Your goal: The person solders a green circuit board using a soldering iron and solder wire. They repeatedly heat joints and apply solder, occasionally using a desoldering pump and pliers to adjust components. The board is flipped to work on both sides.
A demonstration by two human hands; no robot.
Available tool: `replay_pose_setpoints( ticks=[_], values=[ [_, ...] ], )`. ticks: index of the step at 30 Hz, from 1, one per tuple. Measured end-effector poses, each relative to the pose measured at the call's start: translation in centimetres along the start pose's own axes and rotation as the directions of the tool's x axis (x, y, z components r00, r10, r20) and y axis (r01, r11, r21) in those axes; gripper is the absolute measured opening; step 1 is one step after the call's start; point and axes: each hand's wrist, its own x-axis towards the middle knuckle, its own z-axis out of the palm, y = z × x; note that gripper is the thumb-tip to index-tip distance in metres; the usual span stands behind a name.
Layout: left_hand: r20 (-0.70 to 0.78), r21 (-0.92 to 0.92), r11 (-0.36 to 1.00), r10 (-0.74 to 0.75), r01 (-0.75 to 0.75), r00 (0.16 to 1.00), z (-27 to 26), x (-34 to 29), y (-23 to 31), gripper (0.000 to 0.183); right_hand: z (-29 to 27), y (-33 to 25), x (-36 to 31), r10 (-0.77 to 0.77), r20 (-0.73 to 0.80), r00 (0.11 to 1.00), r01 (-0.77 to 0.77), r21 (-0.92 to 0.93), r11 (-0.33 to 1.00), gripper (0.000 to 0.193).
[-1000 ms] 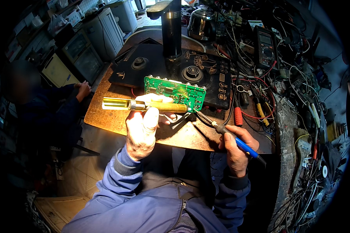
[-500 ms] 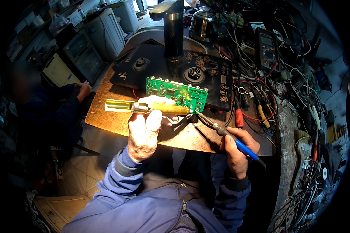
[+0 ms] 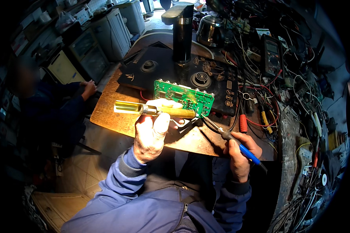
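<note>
My left hand [image 3: 149,136] is closed around a yellow, partly see-through solder sucker [image 3: 130,108] with a metal band. Its fingers also hold up a green circuit board [image 3: 182,97], tilted with its soldered side showing. The solder sucker's narrow end reaches the board's lower right edge. Between finger and thumb, my right hand [image 3: 240,153] grips a blue-handled soldering iron [image 3: 247,152]. The iron's tip meets or nearly meets that same lower right corner; contact is too small to tell. Behind the board lies a black cooktop-like panel [image 3: 165,68] with round raised parts.
A black dispenser column [image 3: 181,42] and a shiny kettle [image 3: 210,31] stand behind on the wooden table [image 3: 109,105]. At right are tangled cables, a multimeter [image 3: 272,56] and a red-handled tool [image 3: 243,123]. Another person [image 3: 62,93] sits at left, hands together.
The whole view has shifted slightly, so everything appears a little farther right and lower. Hands, board, solder sucker and soldering iron keep nearly the same places relative to one another.
</note>
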Motion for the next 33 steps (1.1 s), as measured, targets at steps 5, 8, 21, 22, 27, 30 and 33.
replay_pose_setpoints(
  ticks=[5,8,21,22,27,30,33],
  values=[
    [-0.034,0.079,0.995,0.065,-0.062,0.997,0.46,0.10,-0.09,0.046,0.10,-0.12,-0.06,0.012,-0.006,1.000,-0.012,0.011,1.000,0.022],
    [-0.040,0.091,0.994,0.072,-0.068,0.997,0.48,0.02,-0.01,0.047,0.07,-0.03,-0.04,0.010,-0.004,1.000,-0.010,0.009,1.000,0.022],
    [-0.048,0.077,0.997,0.033,-0.029,0.998,0.34,-0.11,-0.02,0.045,0.08,-0.15,-0.09,0.007,0.000,1.000,-0.007,0.016,1.000,0.022],
    [-0.039,0.088,0.996,0.035,-0.031,0.999,0.28,-0.07,0.11,0.044,0.07,-0.18,-0.06,0.012,0.001,1.000,-0.012,0.012,1.000,0.022],
    [-0.032,0.073,0.997,0.034,-0.032,0.999,0.30,0.01,0.32,0.038,0.04,-0.16,-0.03,0.022,-0.003,1.000,-0.022,-0.001,1.000,0.021],
    [-0.031,0.078,0.996,0.032,-0.030,0.999,0.26,-0.01,0.31,0.040,0.04,-0.27,-0.06,0.022,-0.003,1.000,-0.022,-0.012,1.000,0.022],
    [-0.065,0.077,0.997,0.010,-0.005,0.998,0.51,-0.18,0.36,0.041,0.11,-0.39,-0.05,0.024,-0.002,1.000,-0.024,-0.013,1.000,0.022]
  ],
)
